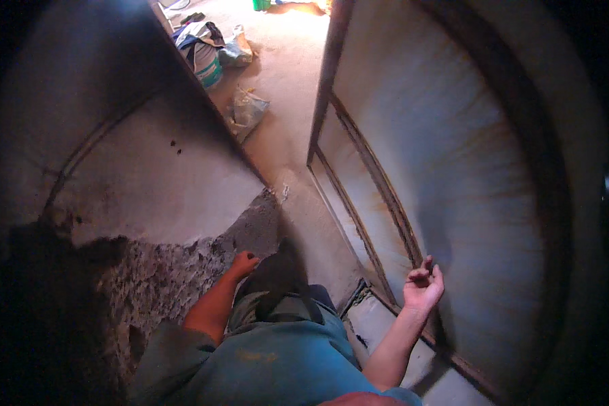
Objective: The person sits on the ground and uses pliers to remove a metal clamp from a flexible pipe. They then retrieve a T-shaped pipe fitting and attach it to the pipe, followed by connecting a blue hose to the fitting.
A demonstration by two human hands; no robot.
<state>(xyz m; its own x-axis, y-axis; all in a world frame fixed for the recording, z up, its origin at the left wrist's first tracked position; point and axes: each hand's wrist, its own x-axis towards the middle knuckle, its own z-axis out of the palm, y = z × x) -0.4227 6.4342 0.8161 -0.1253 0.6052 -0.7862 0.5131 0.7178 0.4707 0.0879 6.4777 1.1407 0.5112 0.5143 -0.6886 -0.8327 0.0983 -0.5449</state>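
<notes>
My right hand (423, 287) is raised beside a pale metal door (480, 169) with rusty brown bars. Its palm is turned up, the fingers half bent and the thumb apart, and nothing shows in it. Whether it touches the door I cannot tell. My left hand (245, 262) hangs low in front of me, near the crumbling lower part of a wall (176, 277). Its fingers are curled in, with no object visible in them.
The plastered wall (155, 176) ends at a corner on the left. Through the doorway, a bucket with cloths on it (206, 57) and plastic bags (247, 111) stand along the floor (287, 88). A pale step or ledge (379, 328) lies at my right.
</notes>
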